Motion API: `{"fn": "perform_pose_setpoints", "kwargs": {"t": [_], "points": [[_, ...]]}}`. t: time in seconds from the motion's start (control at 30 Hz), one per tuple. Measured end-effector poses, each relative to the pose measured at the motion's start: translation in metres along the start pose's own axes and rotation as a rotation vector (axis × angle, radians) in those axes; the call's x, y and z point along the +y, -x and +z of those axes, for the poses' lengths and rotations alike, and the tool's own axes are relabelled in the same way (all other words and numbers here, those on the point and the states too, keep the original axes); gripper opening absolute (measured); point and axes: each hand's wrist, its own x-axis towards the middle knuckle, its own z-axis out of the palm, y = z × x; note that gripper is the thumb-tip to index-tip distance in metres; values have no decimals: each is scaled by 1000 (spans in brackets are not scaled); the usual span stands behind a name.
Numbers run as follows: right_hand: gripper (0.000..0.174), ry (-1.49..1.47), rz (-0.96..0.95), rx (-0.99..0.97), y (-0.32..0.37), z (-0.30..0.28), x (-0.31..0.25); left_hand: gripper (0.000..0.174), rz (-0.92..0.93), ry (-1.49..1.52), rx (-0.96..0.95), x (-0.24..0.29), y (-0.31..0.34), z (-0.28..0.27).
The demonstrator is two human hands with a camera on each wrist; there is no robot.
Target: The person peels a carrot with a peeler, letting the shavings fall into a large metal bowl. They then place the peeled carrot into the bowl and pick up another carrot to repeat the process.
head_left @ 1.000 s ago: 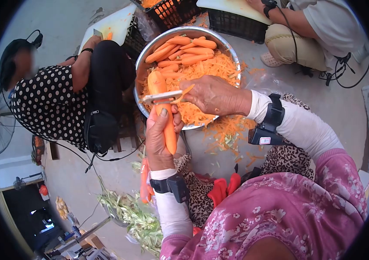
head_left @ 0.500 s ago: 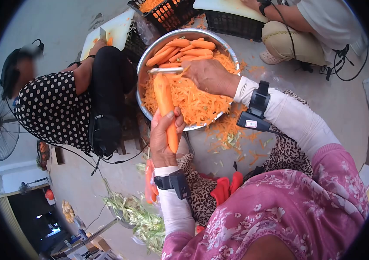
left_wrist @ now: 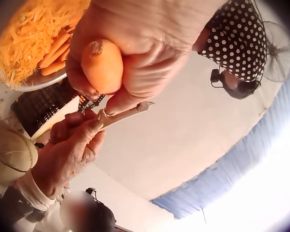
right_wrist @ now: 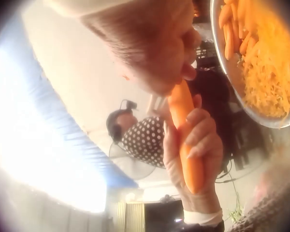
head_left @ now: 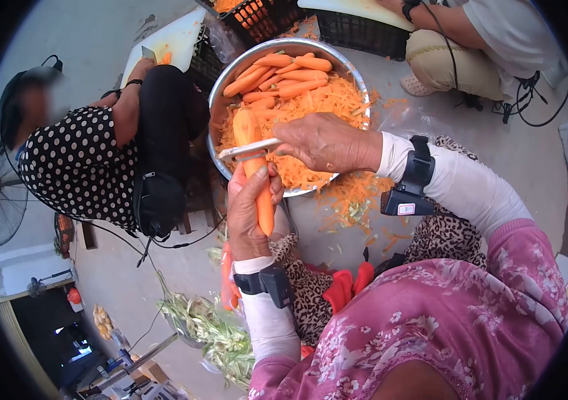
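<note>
My left hand (head_left: 247,213) grips a large carrot (head_left: 265,212) round its lower half, with the thick end tilted up over the basin. In my right hand (head_left: 331,143) is a pale peeler (head_left: 251,149), pinched by its handle, its head lying across the carrot just above my left thumb. From the left wrist view, the carrot's end (left_wrist: 102,65) pokes out of my fist and the peeler (left_wrist: 128,115) juts from the right fingers. The right wrist view shows the left fingers (right_wrist: 203,137) wrapped round the carrot; the peeler is mostly hidden there.
Beneath my hands a metal basin (head_left: 214,110) holds whole carrots (head_left: 304,77) and a heap of orange peelings (head_left: 341,110). Peelings also litter the floor. One person (head_left: 84,163) cuts at a board on the left; another (head_left: 457,67) sits at the upper right. Corn husks (head_left: 207,333) lie below left.
The peeler went up past the carrot's top, off it, half a second ago, and is now back down across the carrot. My left hand keeps its grip on the carrot.
</note>
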Motion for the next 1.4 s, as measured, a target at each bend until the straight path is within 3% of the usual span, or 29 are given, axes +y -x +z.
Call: {"fn": "perform_pose_setpoints", "kwargs": {"t": [0.07,0.13,0.23,0.4,0.47,0.6,0.73,0.8,0.93,1.03,1.07,1.13,1.2,1.27,1.33,1.4], "points": [[20,7,45,28,-6,-11,11,37,5,-126,19,0,4,2],[18,237,317,19,-12,-24,36,37,13,-257,26,2,8,11],[20,203,391,109,-13,-24,48,39,55,-384,43,2,7,14],[22,13,185,168,-5,-18,8,37,51,-143,11,0,4,0],[22,-89,62,81,2,-13,-6,36,58,-5,-4,-2,2,-7],[17,-60,58,53,6,-1,-7,37,27,250,-81,0,0,-13],[20,11,53,200,-10,-5,32,45,20,149,-183,1,5,-7],[20,125,256,146,-15,-13,51,47,30,58,-215,6,2,-2],[22,111,336,115,-16,-27,38,41,85,-26,-71,3,-1,1],[22,13,96,240,-9,-14,22,37,102,-154,-10,4,-1,5],[22,12,97,241,-5,-10,17,37,101,-155,-9,3,-2,4],[20,-46,25,70,2,-6,0,37,104,-260,80,1,-3,2],[19,-17,-26,45,5,1,-3,39,106,-343,131,-2,-4,0],[18,-27,63,-18,5,0,-5,41,107,-426,182,-3,-3,-1],[17,1,150,-59,-2,-5,9,47,106,-514,109,-3,0,1],[18,272,294,52,-10,-14,42,48,126,-473,77,-3,11,18]]}}
